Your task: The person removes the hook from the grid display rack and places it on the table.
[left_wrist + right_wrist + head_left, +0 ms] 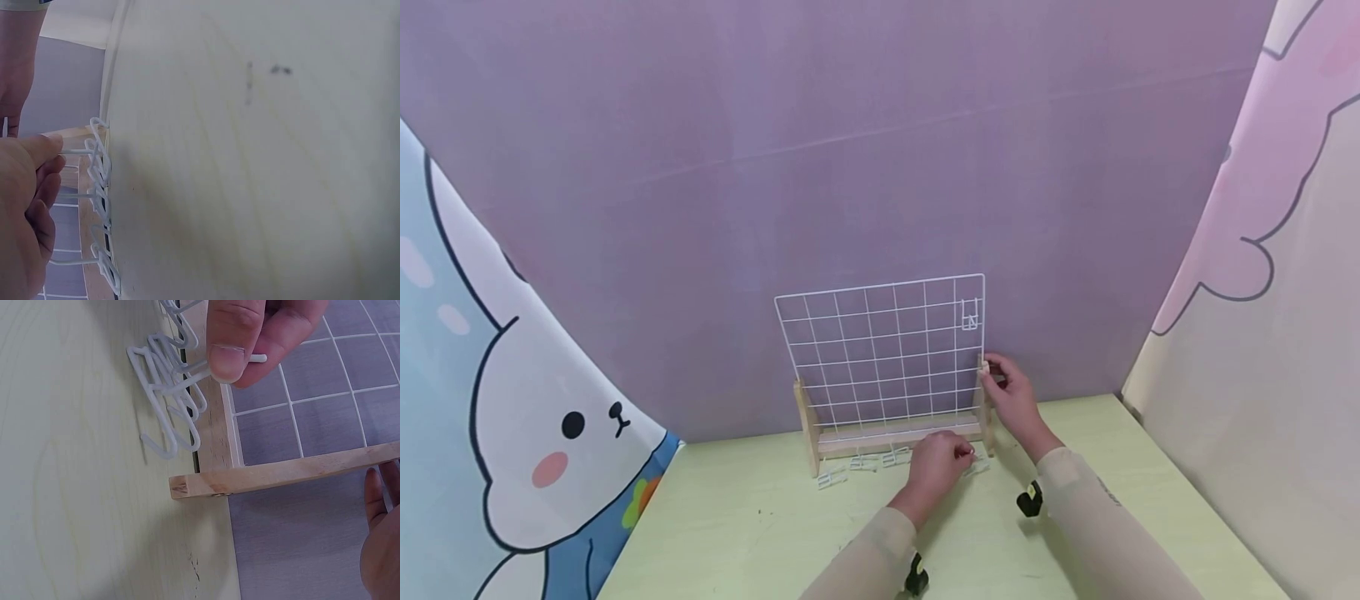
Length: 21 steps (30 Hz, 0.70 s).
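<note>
A white wire grid panel (880, 350) stands upright in a wooden stand (806, 421) at the back of the table. One white wire hook (970, 321) hangs near the grid's upper right corner. Several more white hooks (831, 478) lie in a row along the stand's front. My left hand (936, 462), low at the right end of that row, pinches the prong of a white hook (187, 381) between thumb and forefinger; this hook overlaps others in the right wrist view. My right hand (1015, 400) grips the right post (281, 475) of the stand near its top.
A pale wood-grain table (737, 533) lies under everything. Behind the grid hangs a purple cloth wall (850, 167). A rabbit-print cloth (550, 400) bounds the left side and a pink-and-cream cloth (1262, 350) the right.
</note>
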{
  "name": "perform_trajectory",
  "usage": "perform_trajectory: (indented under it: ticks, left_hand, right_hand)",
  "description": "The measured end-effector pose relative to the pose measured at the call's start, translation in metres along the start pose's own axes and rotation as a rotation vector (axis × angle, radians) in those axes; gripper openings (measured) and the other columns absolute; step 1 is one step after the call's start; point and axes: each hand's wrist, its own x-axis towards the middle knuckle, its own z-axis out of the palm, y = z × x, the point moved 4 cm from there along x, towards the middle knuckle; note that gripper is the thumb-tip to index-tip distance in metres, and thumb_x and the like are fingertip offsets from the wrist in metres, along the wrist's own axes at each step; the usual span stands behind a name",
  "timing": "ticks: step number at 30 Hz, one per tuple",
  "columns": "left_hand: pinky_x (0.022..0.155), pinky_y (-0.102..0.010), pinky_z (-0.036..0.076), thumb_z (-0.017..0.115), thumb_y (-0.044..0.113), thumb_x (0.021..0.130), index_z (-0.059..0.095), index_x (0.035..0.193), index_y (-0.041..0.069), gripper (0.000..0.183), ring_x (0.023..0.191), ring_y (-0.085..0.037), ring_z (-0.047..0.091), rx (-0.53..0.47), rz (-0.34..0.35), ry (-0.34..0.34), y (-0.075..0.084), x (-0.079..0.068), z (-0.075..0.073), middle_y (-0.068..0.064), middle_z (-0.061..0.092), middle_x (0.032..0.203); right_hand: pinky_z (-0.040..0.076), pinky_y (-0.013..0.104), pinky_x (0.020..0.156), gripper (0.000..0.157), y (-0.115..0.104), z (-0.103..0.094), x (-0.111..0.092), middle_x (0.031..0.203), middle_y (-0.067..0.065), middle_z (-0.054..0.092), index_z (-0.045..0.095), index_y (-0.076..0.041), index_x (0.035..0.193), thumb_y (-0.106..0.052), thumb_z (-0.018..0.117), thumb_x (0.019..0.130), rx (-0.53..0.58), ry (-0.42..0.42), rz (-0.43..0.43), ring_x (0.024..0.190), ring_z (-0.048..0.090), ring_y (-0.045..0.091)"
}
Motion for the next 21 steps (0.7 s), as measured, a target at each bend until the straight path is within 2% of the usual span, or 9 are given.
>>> perform_trajectory:
  ticks: [4, 8, 11, 16, 21]
  left_hand:
    - [0.066, -0.019, 0.046, 0.092, 0.026, 0.093, 0.087, 0.090, 0.027, 0.005, 0.072, 0.005, 0.059, 0.000, -0.005, -0.004, 0.000, 0.001, 0.000, 0.019, 0.072, 0.082]
    - [0.066, -0.019, 0.047, 0.091, 0.026, 0.093, 0.087, 0.090, 0.026, 0.005, 0.072, 0.005, 0.060, -0.007, -0.001, -0.005, 0.001, 0.001, -0.001, 0.018, 0.072, 0.082]
    - [0.067, -0.019, 0.047, 0.091, 0.025, 0.093, 0.087, 0.091, 0.024, 0.004, 0.073, 0.004, 0.061, -0.023, -0.001, -0.005, 0.002, 0.001, -0.001, 0.017, 0.073, 0.082]
    - [0.068, -0.020, 0.048, 0.091, 0.024, 0.093, 0.087, 0.096, 0.019, 0.006, 0.073, 0.002, 0.063, -0.049, -0.014, -0.015, 0.003, 0.002, -0.002, 0.013, 0.075, 0.085]
    - [0.069, -0.020, 0.051, 0.091, 0.025, 0.093, 0.086, 0.100, 0.019, 0.010, 0.075, 0.002, 0.065, -0.056, -0.024, -0.008, 0.002, 0.002, -0.001, 0.013, 0.077, 0.088]
  right_hand:
    - [0.056, 0.027, 0.084, 0.033, -0.015, 0.000, -0.002, 0.126, 0.032, 0.068, 0.062, 0.011, 0.142, 0.004, 0.062, 0.109, 0.003, -0.011, 0.002, 0.109, 0.063, 0.041]
    - [0.057, 0.029, 0.085, 0.033, -0.037, -0.003, -0.006, 0.125, 0.031, 0.069, 0.062, 0.012, 0.140, 0.004, 0.064, 0.109, 0.003, -0.020, -0.003, 0.109, 0.064, 0.038]
    - [0.057, 0.028, 0.085, 0.032, -0.045, -0.004, -0.008, 0.125, 0.030, 0.069, 0.063, 0.012, 0.140, 0.004, 0.064, 0.108, -0.001, -0.021, -0.012, 0.108, 0.065, 0.035]
    - [0.057, 0.027, 0.085, 0.032, -0.045, -0.004, -0.008, 0.124, 0.030, 0.069, 0.063, 0.011, 0.140, 0.004, 0.065, 0.108, 0.005, -0.018, -0.020, 0.107, 0.065, 0.031]
    - [0.056, 0.028, 0.084, 0.033, -0.029, -0.001, -0.005, 0.124, 0.031, 0.069, 0.063, 0.012, 0.140, 0.004, 0.064, 0.108, 0.010, -0.009, -0.006, 0.107, 0.064, 0.038]
